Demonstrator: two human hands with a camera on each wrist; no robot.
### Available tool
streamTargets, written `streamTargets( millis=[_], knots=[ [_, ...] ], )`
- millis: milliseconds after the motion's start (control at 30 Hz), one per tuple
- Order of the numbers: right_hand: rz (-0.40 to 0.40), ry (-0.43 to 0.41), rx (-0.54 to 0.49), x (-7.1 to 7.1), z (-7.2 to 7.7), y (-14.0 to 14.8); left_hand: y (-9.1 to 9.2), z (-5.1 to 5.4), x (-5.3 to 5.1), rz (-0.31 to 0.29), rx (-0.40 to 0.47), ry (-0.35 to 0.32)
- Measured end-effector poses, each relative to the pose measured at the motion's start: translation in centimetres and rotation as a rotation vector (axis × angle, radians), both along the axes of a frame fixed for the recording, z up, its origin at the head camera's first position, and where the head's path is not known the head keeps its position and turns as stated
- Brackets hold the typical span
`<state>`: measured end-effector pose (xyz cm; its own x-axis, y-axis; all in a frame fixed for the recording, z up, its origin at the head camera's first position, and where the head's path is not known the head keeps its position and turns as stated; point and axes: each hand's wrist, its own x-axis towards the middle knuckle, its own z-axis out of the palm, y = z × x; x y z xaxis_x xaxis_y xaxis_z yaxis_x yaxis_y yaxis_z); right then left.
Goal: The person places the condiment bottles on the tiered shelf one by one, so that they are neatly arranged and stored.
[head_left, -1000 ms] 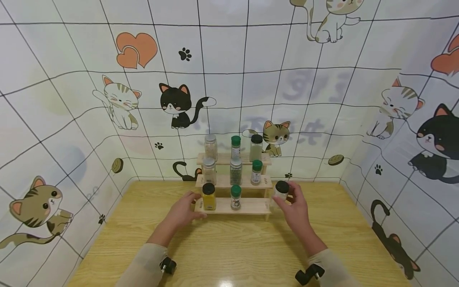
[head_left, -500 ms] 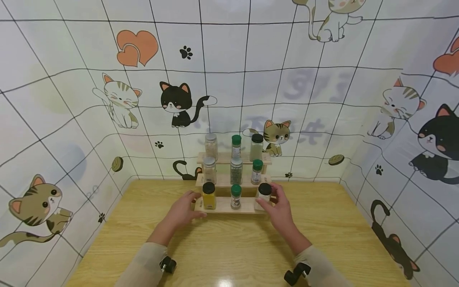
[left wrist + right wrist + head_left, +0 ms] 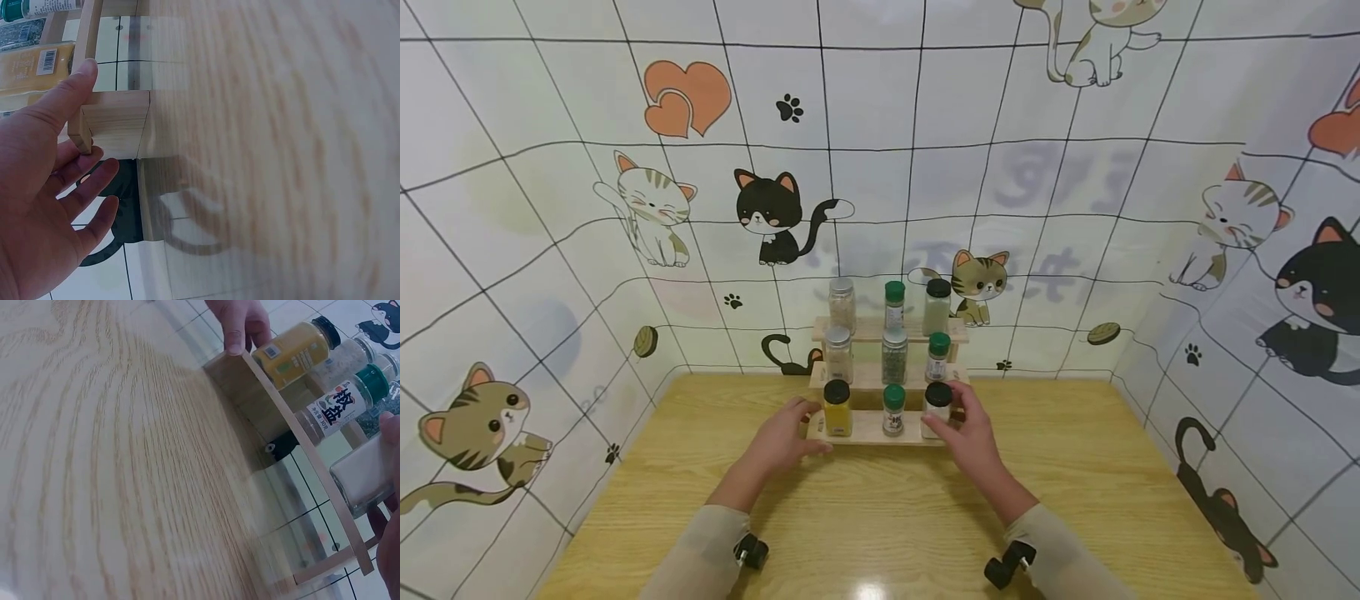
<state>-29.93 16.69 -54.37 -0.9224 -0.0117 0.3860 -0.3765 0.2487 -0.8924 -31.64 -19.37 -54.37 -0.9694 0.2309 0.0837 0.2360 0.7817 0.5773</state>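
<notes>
A three-step wooden spice rack [image 3: 871,427] stands on the table, with seasoning jars upright on every step. At the right end of its lowest step, my right hand [image 3: 973,433] grips a black-lidded glass jar of white powder [image 3: 934,408]. The right wrist view has this white-powder jar [image 3: 364,475] at the front board, its lid out of frame. My left hand [image 3: 782,435] holds the left end of the lowest step, thumb on the front edge [image 3: 84,69]. Beside it sits a yellow jar with a black lid [image 3: 837,408]. Between both jars stands a small green-capped shaker [image 3: 892,410].
Silver-capped jars [image 3: 838,357], green-capped shakers [image 3: 937,358] and a black-lidded pale green jar [image 3: 937,307] fill the upper steps. Behind the rack rises a cat-printed, tiled-pattern wall covering [image 3: 872,192]. Wooden tabletop [image 3: 880,517] extends in front and to both sides.
My right hand has carried the white-powder jar leftward from beside the rack to the right end of the lowest step. The left hand stays at the rack's left end.
</notes>
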Motion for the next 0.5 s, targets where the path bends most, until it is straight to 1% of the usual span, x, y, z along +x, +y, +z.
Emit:
streamTargets(
  millis=[133,233,367,433,500],
  knots=[
    [0.002,-0.017,0.0,0.2,0.1,0.0,0.1,0.0,0.0,0.0,-0.004,0.002],
    [-0.005,-0.039,0.02,0.2,0.0,0.0,0.2,0.0,0.0,-0.001,-0.01,0.006],
    [-0.016,-0.074,0.075,0.4,0.3,0.3,0.1,0.1,0.0,-0.017,-0.046,0.033],
    [-0.01,-0.083,0.103,0.5,0.5,0.9,-0.1,-0.1,-0.1,-0.026,-0.069,0.046],
    [0.001,-0.079,0.138,0.7,0.6,1.9,-0.6,-0.5,-0.2,-0.031,-0.074,0.056]
  ],
)
